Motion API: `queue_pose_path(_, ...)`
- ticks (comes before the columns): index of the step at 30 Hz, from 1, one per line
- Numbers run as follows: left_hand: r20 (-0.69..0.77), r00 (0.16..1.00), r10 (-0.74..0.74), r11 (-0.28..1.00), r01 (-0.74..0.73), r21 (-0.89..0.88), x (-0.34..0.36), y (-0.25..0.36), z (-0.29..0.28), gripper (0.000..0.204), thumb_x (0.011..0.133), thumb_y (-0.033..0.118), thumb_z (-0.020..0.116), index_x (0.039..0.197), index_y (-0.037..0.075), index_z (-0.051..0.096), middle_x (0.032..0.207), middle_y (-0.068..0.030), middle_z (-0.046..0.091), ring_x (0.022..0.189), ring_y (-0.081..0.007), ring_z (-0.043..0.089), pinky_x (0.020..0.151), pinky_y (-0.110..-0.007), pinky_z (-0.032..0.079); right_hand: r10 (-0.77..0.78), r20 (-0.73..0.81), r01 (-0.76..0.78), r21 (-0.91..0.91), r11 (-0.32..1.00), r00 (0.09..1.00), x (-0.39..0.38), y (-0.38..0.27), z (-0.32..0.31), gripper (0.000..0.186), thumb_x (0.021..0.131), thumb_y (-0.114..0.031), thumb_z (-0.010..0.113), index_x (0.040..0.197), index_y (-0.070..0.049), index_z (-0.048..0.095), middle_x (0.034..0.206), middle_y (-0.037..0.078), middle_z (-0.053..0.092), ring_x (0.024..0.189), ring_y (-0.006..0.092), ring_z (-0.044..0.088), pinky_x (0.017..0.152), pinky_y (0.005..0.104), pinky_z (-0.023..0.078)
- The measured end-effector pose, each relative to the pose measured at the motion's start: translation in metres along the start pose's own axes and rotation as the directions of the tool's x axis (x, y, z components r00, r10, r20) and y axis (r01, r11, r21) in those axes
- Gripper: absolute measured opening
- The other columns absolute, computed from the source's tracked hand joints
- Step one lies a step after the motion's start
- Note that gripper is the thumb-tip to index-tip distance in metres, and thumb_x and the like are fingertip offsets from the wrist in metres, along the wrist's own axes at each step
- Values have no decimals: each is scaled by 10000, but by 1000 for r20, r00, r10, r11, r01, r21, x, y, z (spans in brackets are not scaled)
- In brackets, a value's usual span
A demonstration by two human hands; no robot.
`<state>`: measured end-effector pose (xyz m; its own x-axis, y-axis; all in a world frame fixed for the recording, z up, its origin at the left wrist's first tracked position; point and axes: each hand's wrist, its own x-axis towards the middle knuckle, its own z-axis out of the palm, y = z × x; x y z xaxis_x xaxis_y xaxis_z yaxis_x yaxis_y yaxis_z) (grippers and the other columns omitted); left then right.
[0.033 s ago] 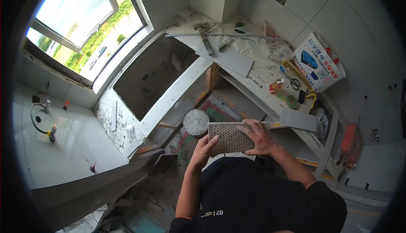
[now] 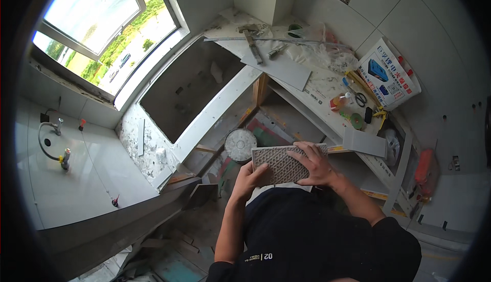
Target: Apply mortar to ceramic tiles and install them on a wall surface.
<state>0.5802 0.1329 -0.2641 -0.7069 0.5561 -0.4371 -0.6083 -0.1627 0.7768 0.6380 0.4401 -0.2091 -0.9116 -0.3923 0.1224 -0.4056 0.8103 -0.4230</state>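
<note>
In front of my body I hold a rectangular tile (image 2: 276, 168), its honeycomb-patterned grey back turned up towards me. My left hand (image 2: 247, 181) grips the tile's left edge, thumb lying on the patterned face. At the other end, my right hand (image 2: 316, 167) is wrapped over the far right part, with its fingers spread across the pattern and the thumb at the near edge. The tile's underside is hidden. Just beyond it, a round bucket (image 2: 240, 145) with a pale top stands low down.
A pale worktop frame surrounds a rectangular opening (image 2: 194, 87) beneath the window. On the right-hand worktop lie a hammer-like tool (image 2: 251, 46), a flat pale panel (image 2: 286, 72), scissors (image 2: 360, 99), green tape (image 2: 356, 121) and a white printed box (image 2: 388, 75). Offcuts (image 2: 179, 238) litter the lower left.
The surroundings sit slightly further right in the picture. Both hands keep the same grip, and the tile's right end is a little higher.
</note>
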Motion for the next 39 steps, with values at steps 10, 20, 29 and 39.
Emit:
queue_pose_path(10, -170, 963, 207, 977, -194, 90, -28, 2, -85, 308, 1168, 242, 711, 1302, -33, 736, 1122, -68, 810, 968, -112, 728, 824, -318, 606, -152, -37, 156, 303, 940, 988, 140, -137, 89, 938, 1157, -729, 398, 1755, -6, 416, 1854, 231, 345, 1740, 394, 295, 1442, 543, 173)
queue_pose_path(20, -341, 900, 271, 958, -285, 8, -46, 23, -65, 342, 1167, 227, 693, 1363, -53, 710, 1197, -96, 818, 1002, -145, 776, 914, -302, 624, -102, -211, 135, 145, 980, 972, 129, -101, 106, 834, 1166, -629, 497, 1737, -22, 467, 1844, 178, 401, 1732, 366, 332, 1426, 530, 246)
queue_pose_path(29, -398, 869, 294, 942, -333, -31, -44, 3, -80, 343, 1145, 183, 698, 1378, -68, 691, 1254, -117, 792, 1056, -179, 766, 980, -330, 596, 800, -119, -555, 659, 507, 589, 24, 108, 97, 618, 1228, -502, 509, 1519, 9, 699, 1479, 196, 736, 1414, 367, 669, 1191, 448, 520)
queue_pose_path(39, -421, 883, 209, 976, -213, 37, -45, 12, -37, 471, 1142, 207, 666, 1529, -49, 586, 1450, -199, 729, 1264, -326, 761, 1078, -525, 643, 209, 344, -326, 938, -119, 915, 57, 140, 88, 539, 1160, -343, 724, 1546, 31, 685, 1469, 93, 768, 1342, 169, 700, 1194, 341, 502)
